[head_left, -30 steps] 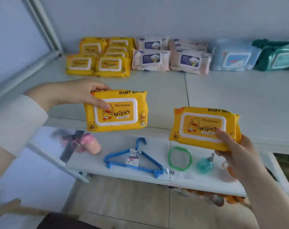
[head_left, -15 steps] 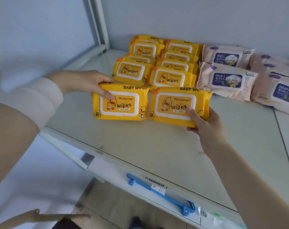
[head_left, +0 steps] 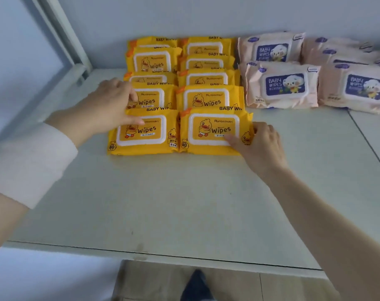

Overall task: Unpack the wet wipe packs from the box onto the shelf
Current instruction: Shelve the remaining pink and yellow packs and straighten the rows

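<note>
Two yellow wipe packs lie side by side on the white shelf (head_left: 184,203), in front of two rows of several more yellow packs (head_left: 206,79). My left hand (head_left: 110,105) rests on the top left corner of the front left pack (head_left: 145,135), fingers still pinching it. My right hand (head_left: 260,142) holds the right edge of the front right pack (head_left: 213,131), thumb on its face. Both packs touch the shelf and lean against the row behind. No box is in view.
Several pink baby wipe packs (head_left: 282,85) stand to the right of the yellow ones, reaching the frame's right edge. A white shelf post (head_left: 61,40) rises at the back left. The shelf's front edge (head_left: 163,254) runs below, with floor and a shoe (head_left: 195,285) beneath.
Both hands carried the two yellow packs forward from mid-air and set them down on the shelf in front of the yellow rows. The view moved closer to the shelf.
</note>
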{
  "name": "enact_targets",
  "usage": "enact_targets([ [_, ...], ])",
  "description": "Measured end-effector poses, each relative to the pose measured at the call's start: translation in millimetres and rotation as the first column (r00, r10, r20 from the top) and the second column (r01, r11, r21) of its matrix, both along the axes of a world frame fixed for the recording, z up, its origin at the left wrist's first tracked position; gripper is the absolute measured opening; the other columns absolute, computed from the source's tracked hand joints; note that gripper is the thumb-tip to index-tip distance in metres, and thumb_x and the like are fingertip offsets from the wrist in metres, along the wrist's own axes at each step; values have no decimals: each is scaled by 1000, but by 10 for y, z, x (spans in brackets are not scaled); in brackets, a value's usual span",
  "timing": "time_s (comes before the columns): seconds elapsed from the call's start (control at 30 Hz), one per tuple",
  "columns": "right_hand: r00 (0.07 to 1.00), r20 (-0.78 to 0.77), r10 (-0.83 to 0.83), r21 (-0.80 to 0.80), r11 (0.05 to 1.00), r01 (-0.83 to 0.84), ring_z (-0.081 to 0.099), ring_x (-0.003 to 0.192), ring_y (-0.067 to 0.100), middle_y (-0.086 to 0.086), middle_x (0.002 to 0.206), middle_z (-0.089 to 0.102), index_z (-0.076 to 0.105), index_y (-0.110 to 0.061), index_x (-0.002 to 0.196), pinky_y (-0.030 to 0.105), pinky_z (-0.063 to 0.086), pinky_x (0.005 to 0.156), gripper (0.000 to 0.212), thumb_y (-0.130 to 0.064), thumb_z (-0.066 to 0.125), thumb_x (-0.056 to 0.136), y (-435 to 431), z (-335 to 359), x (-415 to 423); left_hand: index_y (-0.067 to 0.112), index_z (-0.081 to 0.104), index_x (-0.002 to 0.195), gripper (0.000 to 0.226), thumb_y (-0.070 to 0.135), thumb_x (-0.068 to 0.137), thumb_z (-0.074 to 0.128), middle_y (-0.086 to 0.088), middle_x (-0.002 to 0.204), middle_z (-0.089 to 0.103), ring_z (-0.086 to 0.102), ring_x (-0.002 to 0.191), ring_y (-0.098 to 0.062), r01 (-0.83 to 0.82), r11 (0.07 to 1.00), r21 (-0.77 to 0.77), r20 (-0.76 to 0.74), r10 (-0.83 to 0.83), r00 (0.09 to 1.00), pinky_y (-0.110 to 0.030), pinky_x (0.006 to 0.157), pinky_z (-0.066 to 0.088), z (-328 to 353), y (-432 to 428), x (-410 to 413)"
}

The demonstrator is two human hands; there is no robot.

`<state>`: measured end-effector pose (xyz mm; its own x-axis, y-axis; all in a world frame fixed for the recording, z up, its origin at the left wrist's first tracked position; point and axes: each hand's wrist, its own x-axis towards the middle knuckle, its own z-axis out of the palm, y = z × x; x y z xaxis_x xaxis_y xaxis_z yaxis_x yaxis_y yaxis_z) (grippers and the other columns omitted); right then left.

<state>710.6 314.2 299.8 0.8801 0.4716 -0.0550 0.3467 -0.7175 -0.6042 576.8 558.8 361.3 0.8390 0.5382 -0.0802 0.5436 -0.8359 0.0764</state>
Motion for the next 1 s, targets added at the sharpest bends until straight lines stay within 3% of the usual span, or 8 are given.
enact_targets([
  [0.1, 995, -59, 83, 6, 997, -83, 30, 135, 25, 7, 145, 35, 21, -15, 146, 36, 27, 109, 89, -50, 66, 77, -141, 114, 19, 13, 45, 118, 49, 42, 82, 62, -11, 130, 45, 42, 125, -30, 178, 975, 137, -36, -174, 984, -45, 99, 40, 166, -591, 331],
  [0.2, 993, -45, 111, -111, 987, -115, 28, 138, 25, 8, 150, 29, 20, -17, 147, 36, 27, 110, 86, -49, 63, 80, -554, 305, 157, 16, 43, 126, 51, 48, 88, 53, -9, 130, 51, 50, 119, -29, 414, 882, 226, -218, -368, 904, -42, 91, 44, 338, -1376, 824],
  [0.3, 986, 107, 128, -331, 940, -86, 23, 140, 28, 10, 150, 27, 19, -16, 148, 38, 25, 111, 80, -44, 61, 85, -1292, 457, 394, 15, 44, 129, 52, 49, 90, 49, -11, 131, 53, 52, 117, -32, 560, 779, 282, -339, -465, 818, -39, 88, 42, 427, -2220, 1329],
  [0.43, 972, 203, 115, -630, 776, 40, 25, 137, 30, 12, 145, 32, 28, -15, 143, 41, 31, 106, 64, -33, 57, 89, -2761, 435, 636, 11, 49, 130, 51, 44, 91, 51, -9, 134, 53, 52, 120, -32, 640, 736, 221, -459, -500, 734, -41, 95, 44, 422, -3471, 1803],
  [0.53, 993, 115, -37, -717, 689, 109, 40, 128, 31, 12, 136, 42, 34, -12, 139, 40, 39, 99, 59, -33, 56, 89, -4103, 383, 655, 7, 58, 117, 48, 46, 90, 51, -11, 128, 58, 55, 117, -32, 691, 704, 167, -598, -484, 639, -44, 99, 44, 285, -4446, 2127],
  [0.67, 952, -66, -298, -749, 645, 150, 52, 119, 30, 11, 133, 51, 43, -7, 134, 41, 46, 98, 61, -42, 58, 87, -5818, 256, 567, 18, 54, 69, 41, 56, 85, 52, -9, 98, 64, 59, 104, -31, 834, 543, 96, -646, -603, 467, -47, 98, 46, 117, -5910, 2529],
  [0.83, 796, -230, -560, -783, 592, 191, 53, 115, 26, 6, 128, 56, 52, -10, 126, 42, 43, 100, 56, -49, 56, 86, -7480, -198, 276, 16, 58, 113, 49, 56, 86, 48, 1, 90, 61, 59, 98, -28, 958, 284, -28, -568, -793, 218, -44, 94, 48, -233, -7889, 2709],
  [1.0, 618, -305, -725, -779, 563, 277, 53, 116, 27, 7, 127, 56, 51, -10, 129, 38, 44, 99, 58, -48, 54, 85, -8688, -727, 192, 14, 48, 130, 53, 51, 92, 44, -6, 130, 55, 53, 116, -29, 987, 86, -133, -566, -824, -5, -43, 99, 44, -914, -9488, 2902],
])
